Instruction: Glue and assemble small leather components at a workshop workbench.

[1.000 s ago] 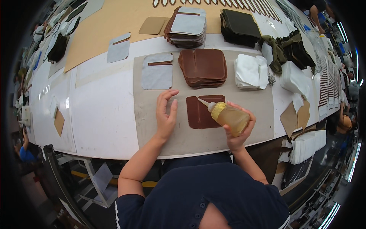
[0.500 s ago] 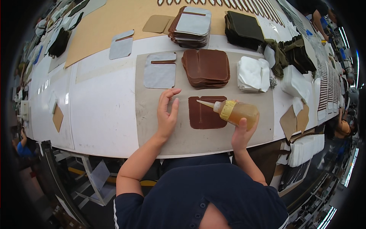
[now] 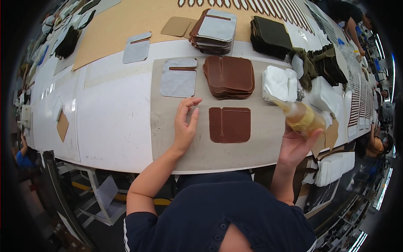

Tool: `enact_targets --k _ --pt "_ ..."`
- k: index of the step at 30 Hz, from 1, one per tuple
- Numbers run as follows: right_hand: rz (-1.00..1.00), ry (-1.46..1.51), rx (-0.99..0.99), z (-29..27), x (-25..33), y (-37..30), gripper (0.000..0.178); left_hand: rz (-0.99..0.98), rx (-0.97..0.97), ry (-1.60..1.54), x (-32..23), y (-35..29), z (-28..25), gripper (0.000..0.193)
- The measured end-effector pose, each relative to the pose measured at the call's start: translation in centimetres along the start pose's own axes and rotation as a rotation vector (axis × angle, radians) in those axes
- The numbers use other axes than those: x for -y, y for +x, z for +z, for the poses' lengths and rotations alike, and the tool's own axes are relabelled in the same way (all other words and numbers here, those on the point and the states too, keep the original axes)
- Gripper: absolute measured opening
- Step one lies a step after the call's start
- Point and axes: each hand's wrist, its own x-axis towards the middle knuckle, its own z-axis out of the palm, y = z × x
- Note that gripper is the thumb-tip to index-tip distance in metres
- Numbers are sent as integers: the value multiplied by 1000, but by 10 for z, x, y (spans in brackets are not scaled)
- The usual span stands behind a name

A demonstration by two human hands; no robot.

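A: Right hand (image 3: 296,147)?
B: Wrapped around a squeeze bottle (image 3: 303,118) of amber liquid with a yellow band, nozzle tilted up and to the left. Bottle is lifted over the right end of the beige mat (image 3: 252,155), well to the right of the brown leather piece (image 3: 229,124), not touching it

A: Left hand (image 3: 185,126)?
B: Open and relaxed, gripping nothing, lying on the mat with fingers loosely curled and pointing far. It sits just left of the brown leather piece, small gap between them

A: Where's that leather piece exactly?
B: Flat on the mat, near middle of the tabletop (image 3: 113,126), between the two hands. Rounded corners, a seam line running down its left part

A: Other stuff?
B: Far of it, a stack of brown leather pieces (image 3: 229,77) on the same mat. Left of that stack, a grey panel (image 3: 179,78) with a brown strip. Right of the stack, a white pile (image 3: 279,84). Farther back, another brown stack topped with a grey panel (image 3: 215,31), a dark olive stack (image 3: 270,37) to its right, a lone grey panel (image 3: 137,47) to the left on a tan sheet (image 3: 126,21). Another person (image 3: 348,19) bends over the far right end
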Motion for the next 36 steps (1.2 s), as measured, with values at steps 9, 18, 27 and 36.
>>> enact_targets --k 9,18,27,36 --pt "-91 -748 178 -25 -56 -37 74 0 6 14 0 1 0 26" --pt "-115 -826 242 -9 -61 -44 76 12 24 41 -1 1 -1 25" --pt "-131 -828 290 -12 -67 -43 78 -8 28 28 -4 2 -1 25" --pt "-151 -792 347 -15 -71 -43 74 23 28 68 -6 1 -1 25"
